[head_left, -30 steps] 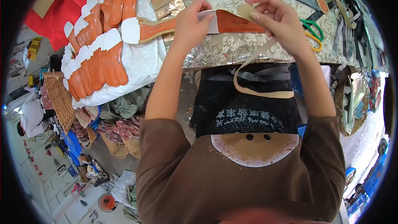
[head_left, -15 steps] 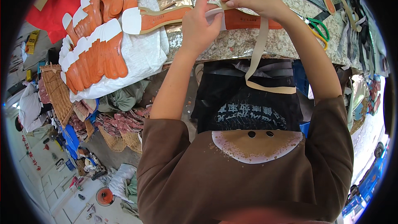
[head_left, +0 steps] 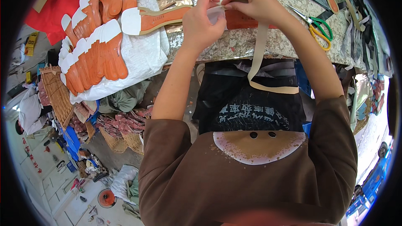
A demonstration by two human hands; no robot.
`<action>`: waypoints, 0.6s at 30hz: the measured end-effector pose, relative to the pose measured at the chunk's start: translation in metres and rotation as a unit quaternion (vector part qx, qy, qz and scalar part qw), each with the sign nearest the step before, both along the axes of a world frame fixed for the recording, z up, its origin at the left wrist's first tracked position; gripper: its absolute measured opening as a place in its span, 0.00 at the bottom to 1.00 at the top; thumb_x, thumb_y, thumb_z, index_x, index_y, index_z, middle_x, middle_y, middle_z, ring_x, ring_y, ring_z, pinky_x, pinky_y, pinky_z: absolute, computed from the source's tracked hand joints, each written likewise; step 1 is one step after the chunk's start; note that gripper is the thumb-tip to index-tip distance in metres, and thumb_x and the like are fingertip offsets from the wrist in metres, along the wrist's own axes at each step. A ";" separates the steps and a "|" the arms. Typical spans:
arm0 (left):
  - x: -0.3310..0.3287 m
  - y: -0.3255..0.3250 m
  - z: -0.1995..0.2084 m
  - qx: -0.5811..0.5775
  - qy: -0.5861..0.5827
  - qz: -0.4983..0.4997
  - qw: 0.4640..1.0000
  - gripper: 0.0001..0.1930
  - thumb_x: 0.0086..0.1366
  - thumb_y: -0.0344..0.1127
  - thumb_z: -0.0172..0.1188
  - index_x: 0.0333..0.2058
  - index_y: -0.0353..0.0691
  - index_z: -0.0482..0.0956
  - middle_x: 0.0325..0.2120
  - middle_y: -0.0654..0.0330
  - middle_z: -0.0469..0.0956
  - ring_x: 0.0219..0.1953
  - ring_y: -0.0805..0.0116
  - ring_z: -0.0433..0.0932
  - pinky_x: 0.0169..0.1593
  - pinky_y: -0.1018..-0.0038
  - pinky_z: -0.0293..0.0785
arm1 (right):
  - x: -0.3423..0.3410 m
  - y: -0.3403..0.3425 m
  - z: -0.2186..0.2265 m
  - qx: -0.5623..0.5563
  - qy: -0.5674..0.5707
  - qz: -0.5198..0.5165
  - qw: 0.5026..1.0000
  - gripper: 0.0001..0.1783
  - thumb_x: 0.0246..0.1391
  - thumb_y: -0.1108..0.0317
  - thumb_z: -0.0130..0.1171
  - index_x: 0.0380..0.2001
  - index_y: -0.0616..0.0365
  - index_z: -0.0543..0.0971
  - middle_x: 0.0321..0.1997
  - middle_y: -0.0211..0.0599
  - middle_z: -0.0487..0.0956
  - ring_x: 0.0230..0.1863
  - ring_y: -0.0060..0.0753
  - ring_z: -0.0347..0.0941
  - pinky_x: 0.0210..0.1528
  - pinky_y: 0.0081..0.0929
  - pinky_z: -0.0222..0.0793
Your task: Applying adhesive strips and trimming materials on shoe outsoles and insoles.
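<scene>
At the far middle of the table, my left hand [head_left: 204,25] is closed round the white end of an orange insole [head_left: 239,19]. My right hand [head_left: 257,5] pinches a narrow beige strip [head_left: 259,50] against that end, fingertips close to the left hand's. The strip hangs past the table edge and curls over my lap. Left of my hands lies another insole [head_left: 161,20], orange with a white end and a beige band round its edge. My fingers hide where strip and insole meet.
Rows of white-ended orange insoles [head_left: 94,56] lie on a white plastic sheet [head_left: 146,60] at the left. Scissors [head_left: 320,29] with green and yellow handles rest at the right, near dark fabric scraps [head_left: 356,33]. Woven pieces [head_left: 56,96] are stacked below the table's left side.
Both hands have shifted slightly left, and the right fingers have come down nearer the left ones. The right hand now covers more of the insole. The strip still hangs.
</scene>
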State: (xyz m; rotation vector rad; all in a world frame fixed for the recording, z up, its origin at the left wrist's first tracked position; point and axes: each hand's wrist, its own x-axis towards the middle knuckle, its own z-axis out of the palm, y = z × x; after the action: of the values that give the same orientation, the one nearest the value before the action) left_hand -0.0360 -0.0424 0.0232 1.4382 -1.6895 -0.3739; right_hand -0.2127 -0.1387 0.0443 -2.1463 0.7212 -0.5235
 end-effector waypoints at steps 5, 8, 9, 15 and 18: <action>0.000 0.002 -0.005 -0.050 -0.041 0.010 0.998 0.11 0.56 0.31 0.64 0.38 0.39 0.77 0.30 0.55 0.82 0.32 0.59 0.82 0.37 0.70 0.75 | 0.003 0.015 0.002 -0.286 -0.031 -0.017 0.958 0.13 0.53 0.68 0.61 0.42 0.53 0.76 0.31 0.34 0.75 0.32 0.33 0.75 0.36 0.28 0.69; -0.002 0.005 -0.002 -0.060 -0.082 0.016 0.995 0.06 0.58 0.30 0.63 0.34 0.37 0.81 0.29 0.55 0.82 0.31 0.59 0.81 0.36 0.71 0.75 | -0.018 -0.005 0.004 0.010 -0.006 -0.016 1.000 0.10 0.56 0.66 0.62 0.40 0.56 0.77 0.27 0.28 0.71 0.27 0.21 0.66 0.31 0.21 0.62; -0.004 0.006 0.000 -0.051 -0.069 0.011 0.996 0.05 0.58 0.30 0.63 0.32 0.37 0.82 0.29 0.55 0.81 0.30 0.60 0.81 0.35 0.72 0.75 | -0.023 -0.008 0.001 0.038 -0.022 0.024 0.999 0.08 0.57 0.66 0.62 0.35 0.60 0.78 0.26 0.23 0.67 0.26 0.16 0.57 0.29 0.17 0.55; -0.003 0.006 0.002 -0.050 -0.063 0.009 0.997 0.06 0.60 0.32 0.63 0.33 0.36 0.82 0.29 0.55 0.82 0.29 0.60 0.81 0.34 0.72 0.74 | -0.030 -0.010 -0.006 0.006 -0.044 0.050 0.998 0.06 0.54 0.70 0.63 0.29 0.63 0.80 0.24 0.28 0.69 0.27 0.22 0.65 0.30 0.22 0.61; -0.004 0.002 0.019 0.040 -0.059 0.009 0.997 0.07 0.59 0.36 0.59 0.31 0.41 0.82 0.25 0.56 0.80 0.27 0.54 0.78 0.31 0.64 0.73 | -0.030 -0.006 -0.001 -0.094 -0.013 0.061 0.994 0.05 0.51 0.72 0.63 0.28 0.63 0.79 0.27 0.35 0.73 0.29 0.34 0.71 0.32 0.29 0.65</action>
State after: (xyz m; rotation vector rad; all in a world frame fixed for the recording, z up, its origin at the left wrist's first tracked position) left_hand -0.0401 -0.0408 0.0422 1.5586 -1.7730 -0.3554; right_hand -0.2423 -0.1444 0.0428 -2.3370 0.5398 -0.5707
